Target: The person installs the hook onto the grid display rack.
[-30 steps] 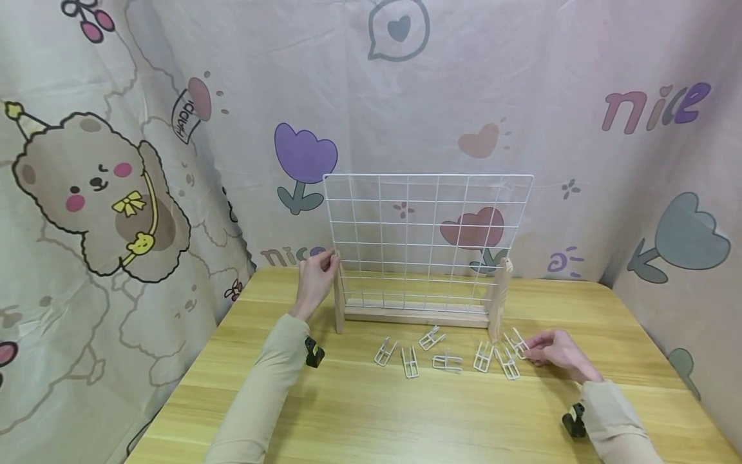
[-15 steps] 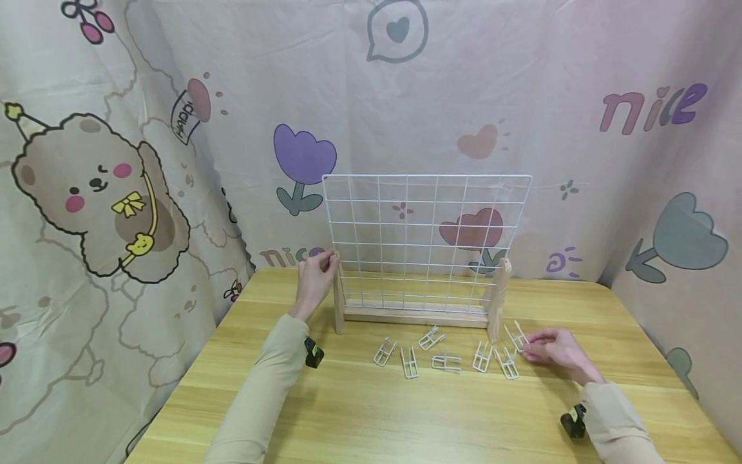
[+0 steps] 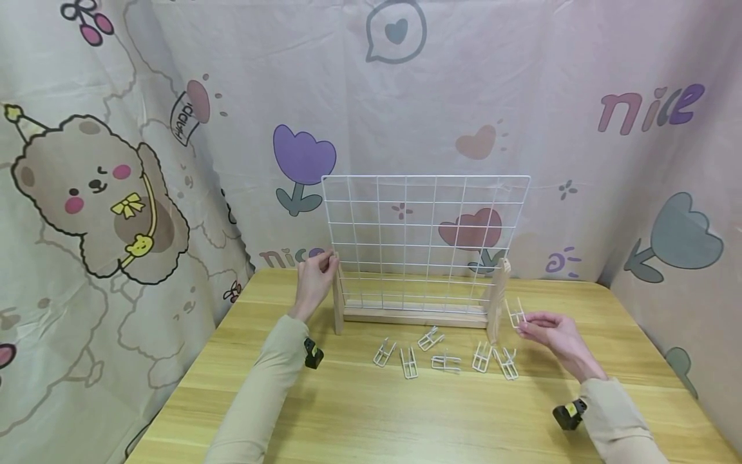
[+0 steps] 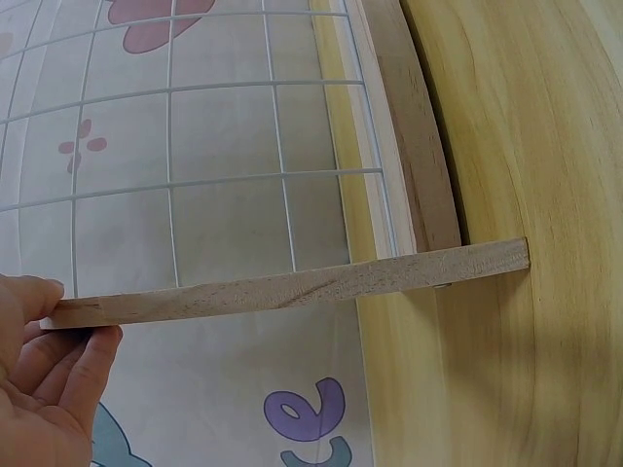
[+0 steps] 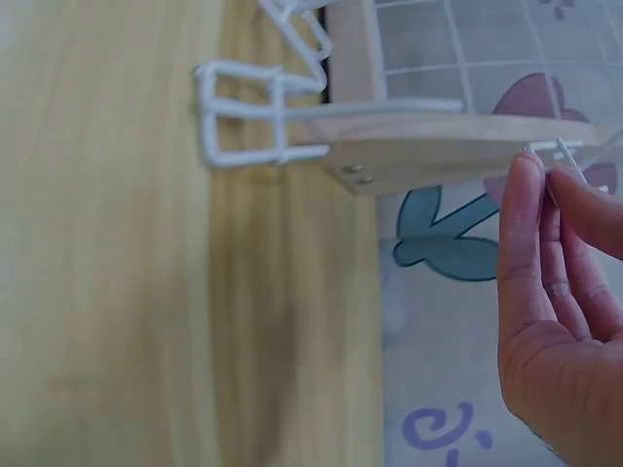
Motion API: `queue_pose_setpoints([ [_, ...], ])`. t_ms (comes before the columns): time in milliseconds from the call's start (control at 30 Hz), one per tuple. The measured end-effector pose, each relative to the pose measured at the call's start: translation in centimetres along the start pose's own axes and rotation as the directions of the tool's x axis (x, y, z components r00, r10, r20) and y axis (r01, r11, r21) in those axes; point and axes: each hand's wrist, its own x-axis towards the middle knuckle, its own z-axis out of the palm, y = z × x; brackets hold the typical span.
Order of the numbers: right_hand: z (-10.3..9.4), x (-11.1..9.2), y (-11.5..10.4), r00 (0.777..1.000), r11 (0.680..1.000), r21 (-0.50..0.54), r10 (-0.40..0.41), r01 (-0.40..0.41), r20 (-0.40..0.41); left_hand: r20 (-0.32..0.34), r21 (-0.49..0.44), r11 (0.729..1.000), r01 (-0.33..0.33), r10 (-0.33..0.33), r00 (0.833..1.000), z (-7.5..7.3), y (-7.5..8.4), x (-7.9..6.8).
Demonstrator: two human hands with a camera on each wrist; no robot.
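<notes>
The white hook (image 3: 516, 315) sits pinched in my right hand's (image 3: 551, 332) fingertips — a slight hold, so knocking the right post (image 3: 498, 299) just left of them could twist it loose. My left hand (image 3: 315, 280) pinches the left post (image 4: 292, 290); tugging there might tip the wire grid (image 3: 406, 245).

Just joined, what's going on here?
A person is handling a white wire, two-pronged hook: the right grip pinches it off the table, near the stand's right end. The left grip holds the top of the pale wooden left upright of the stand. A white wire grid panel stands in it, with no hooks on it. Six similar white wire hooks lie loose on the yellow wood-grain table, in front of the stand.
</notes>
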Motion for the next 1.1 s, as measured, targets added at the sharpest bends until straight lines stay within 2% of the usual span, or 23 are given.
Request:
queue_pose_setpoints([
  [133, 0.7, -0.2, -1.0, 0.998, 0.992, 0.111, -0.063, 0.063, -0.002, -0.001, 0.005, 1.000, -0.001, 0.001, 1.000, 0.0, 0.0, 0.0],
  [300, 1.8, -0.4, -2.3, 0.990, 0.965, 0.221, -0.139, 0.137, -0.008, -0.004, 0.004, 1.000, -0.003, 0.003, 1.000, -0.1, 0.0, -0.1],
  [833, 5.5, -0.5, -5.9, 0.943, 0.899, 0.289, -0.329, 0.330, -0.054, -0.007, 0.002, 1.000, 0.006, -0.006, 1.000, -0.1, 0.1, -0.1],
  [1100, 7.8, -0.1, -7.5, 0.921, 0.860, 0.337, -0.385, 0.383, -0.064, -0.001, 0.003, 1.000, 0.006, -0.006, 1.000, 0.0, 0.1, -0.1],
])
